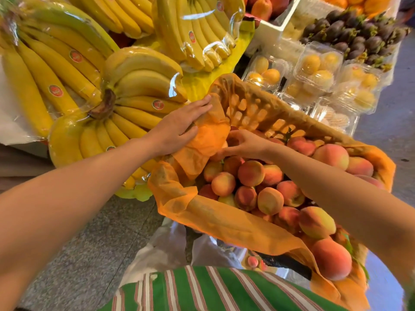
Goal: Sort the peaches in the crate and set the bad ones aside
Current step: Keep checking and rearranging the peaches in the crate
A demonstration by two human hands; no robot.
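Peaches point(269, 187) lie heaped in an orange-lined crate point(253, 108) that runs from the middle of the view out to 4 o'clock, where its end is cut off by the lower right edge. More than twenty show on top. Those beneath are buried, and the right forearm crosses over several at 3 o'clock.

Nearest, at 6 o'clock, a green striped garment point(202, 288) fills the bottom edge. Just beyond it, under the crate's near rim, one small pink peach point(253, 261) shows among white bags point(161, 248); what it rests in is too dark to tell. The orange liner point(224, 223) drapes over the rim and hides most of the crate's walls.

The right hand point(244, 144) reaches into the heap at the crate's 10 o'clock end, fingers curled down at a peach half hidden under a fold of liner. I cannot tell whether its grip has closed on that peach. The left hand point(179, 126) lies flat on that fold at the same corner, fingers straight, its grip holding nothing.

From 9 to 12 o'clock, four film-wrapped bunches of bananas point(125, 122) crowd the worktop. The nearest is just beside the crate and the outer ones are cut off. At 1 to 2 o'clock stand about six clear boxes point(318, 63) of yellow fruit, blurred by glare. Farther off lie a pile of dark mangosteens point(354, 34) and a white foam box point(272, 28) of red-orange fruit, cut by the top edge. Speckled grey floor point(78, 254) shows at 7 o'clock.
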